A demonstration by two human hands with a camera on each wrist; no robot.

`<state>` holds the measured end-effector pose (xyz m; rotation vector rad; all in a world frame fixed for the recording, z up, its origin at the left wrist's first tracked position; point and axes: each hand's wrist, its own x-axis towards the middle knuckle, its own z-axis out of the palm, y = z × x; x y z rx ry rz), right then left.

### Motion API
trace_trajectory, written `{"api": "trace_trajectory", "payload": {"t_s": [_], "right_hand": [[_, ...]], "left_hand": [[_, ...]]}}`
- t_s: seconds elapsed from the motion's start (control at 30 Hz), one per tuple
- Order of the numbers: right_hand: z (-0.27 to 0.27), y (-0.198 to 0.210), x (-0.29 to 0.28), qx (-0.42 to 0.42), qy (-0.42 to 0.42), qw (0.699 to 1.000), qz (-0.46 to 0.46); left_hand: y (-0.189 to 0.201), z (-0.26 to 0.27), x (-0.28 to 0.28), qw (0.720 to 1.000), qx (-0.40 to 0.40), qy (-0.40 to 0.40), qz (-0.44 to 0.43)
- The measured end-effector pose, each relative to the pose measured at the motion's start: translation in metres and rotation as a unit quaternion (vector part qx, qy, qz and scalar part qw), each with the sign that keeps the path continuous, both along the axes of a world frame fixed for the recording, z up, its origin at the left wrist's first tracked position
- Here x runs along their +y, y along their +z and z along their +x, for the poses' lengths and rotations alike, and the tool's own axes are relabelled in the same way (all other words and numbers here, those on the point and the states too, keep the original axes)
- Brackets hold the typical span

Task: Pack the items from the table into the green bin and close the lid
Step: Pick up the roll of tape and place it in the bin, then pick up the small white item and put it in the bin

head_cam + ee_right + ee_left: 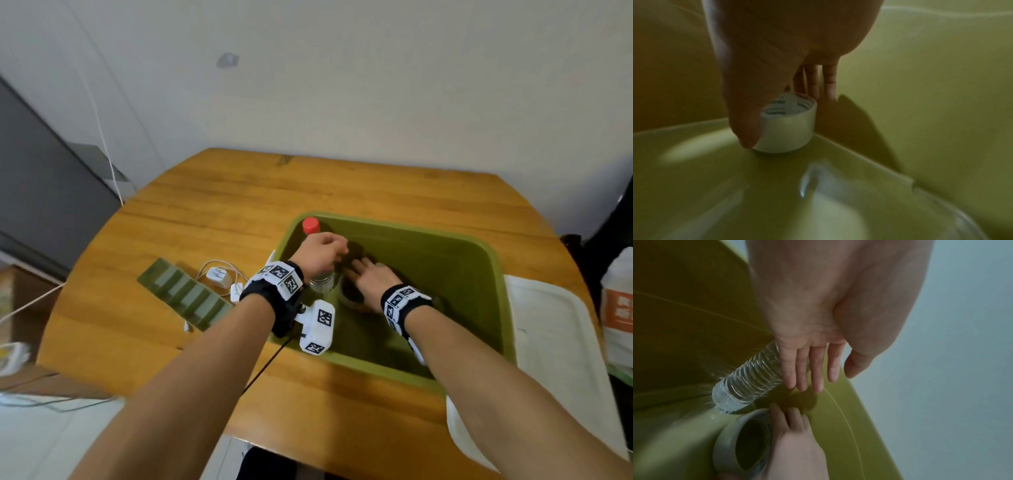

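Observation:
The green bin (498,270) stands open on the wooden table (212,212). A clear water bottle (322,282) with a red cap (310,225) leans in its left corner, base on the floor (748,379). My left hand (323,251) is at the bottle's upper part, fingers straight (828,379) alongside it and thumb apart. My right hand (368,277) reaches down inside the bin and holds a white tape roll (789,129) between thumb and fingers (785,120). The roll (729,443) sits on the bin floor next to the bottle's base.
The bin's white lid (555,342) lies right of the bin. Left of it are a white charger with cable (219,277) and a green ribbed piece (191,294). A white bag (620,308) stands off the table's right edge.

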<state>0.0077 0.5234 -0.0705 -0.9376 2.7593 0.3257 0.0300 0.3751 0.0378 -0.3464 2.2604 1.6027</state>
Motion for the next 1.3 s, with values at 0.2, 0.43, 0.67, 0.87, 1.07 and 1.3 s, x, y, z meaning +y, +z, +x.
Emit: {"api": "trace_trajectory", "payload": {"t_s": [0.2,0.43,0.67,0.87,1.07,1.3], "right_hand": [[0.000,-0.008,-0.007,0.002,-0.016,1.000,0.019],[-0.001,0.029,-0.009,0.036,0.027,0.992,-0.117],[-0.022,0.140,-0.082,0.218,0.102,0.889,-0.390],[-0.025,0.194,-0.222,0.125,0.174,0.946,-0.243],[-0.038,0.126,-0.334,-0.098,0.087,0.991,-0.039],[-0.026,0.023,-0.370,-0.154,-0.005,0.988,0.029]], "left_hand": [[-0.001,-0.003,-0.005,1.000,0.001,0.005,0.009],[0.007,-0.004,-0.020,0.999,0.023,-0.003,0.043],[0.049,-0.015,-0.094,0.972,0.125,0.139,0.140],[0.054,-0.017,-0.193,0.913,0.133,0.343,0.176],[0.003,-0.010,-0.292,0.895,0.030,0.403,0.189],[-0.049,-0.010,-0.378,0.899,-0.062,0.380,0.210]]}}
